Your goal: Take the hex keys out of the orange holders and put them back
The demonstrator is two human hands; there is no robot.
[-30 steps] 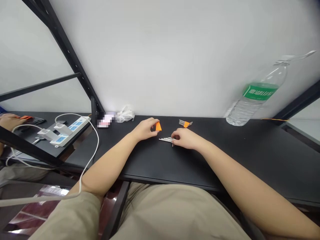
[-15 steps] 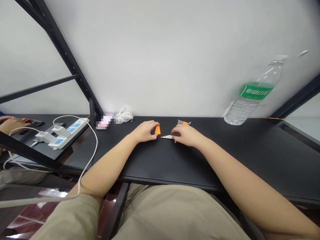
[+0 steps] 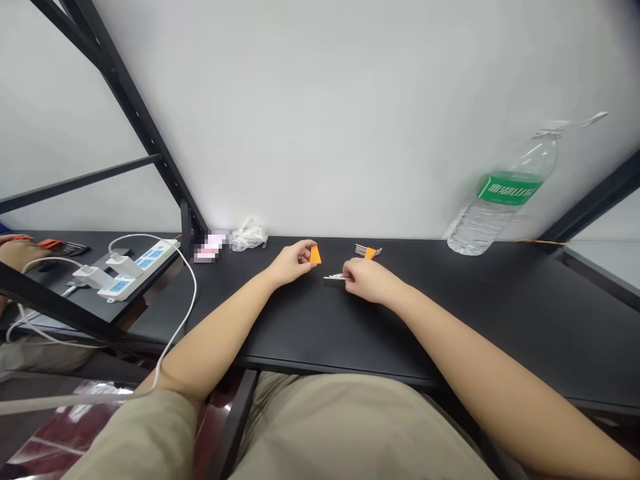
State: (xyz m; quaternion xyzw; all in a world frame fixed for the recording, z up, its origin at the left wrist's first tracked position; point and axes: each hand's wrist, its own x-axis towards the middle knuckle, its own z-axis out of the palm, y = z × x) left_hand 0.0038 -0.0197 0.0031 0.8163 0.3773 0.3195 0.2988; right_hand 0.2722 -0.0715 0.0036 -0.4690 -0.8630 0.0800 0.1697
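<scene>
Head view, nearest first: khaki trousers (image 3: 350, 427) fill the bottom of the frame, and both bare forearms reach forward over the edge of a black worktop (image 3: 440, 327). The left hand (image 3: 293, 263) sits just left of centre, its fingers (image 3: 306, 246) closed on a small orange wedge-shaped block (image 3: 315, 255), which stands on the worktop at the fingertips. The right hand (image 3: 369, 280) lies a little to the right, fingers (image 3: 347, 270) curled down over the ends of a small bunch of thin silver rods (image 3: 334, 276), which stick out to the left toward the block. Just beyond that hand, a cluster of silver hex keys in an orange holder (image 3: 367, 252) lies apart from both hands. Farther left, a white cable (image 3: 187, 293) loops down past the worktop edge from a white power strip (image 3: 137, 270) with plugged-in adapters. A crumpled clear plastic bag (image 3: 249, 235) and a blurred, pinkish item (image 3: 210, 247) sit against the white wall (image 3: 320, 113). A water bottle with a green label (image 3: 500, 200) stands at the far right. Beyond a black metal shelf frame (image 3: 135, 120), a co-worker's hand (image 3: 17, 253) rests at the far left.
</scene>
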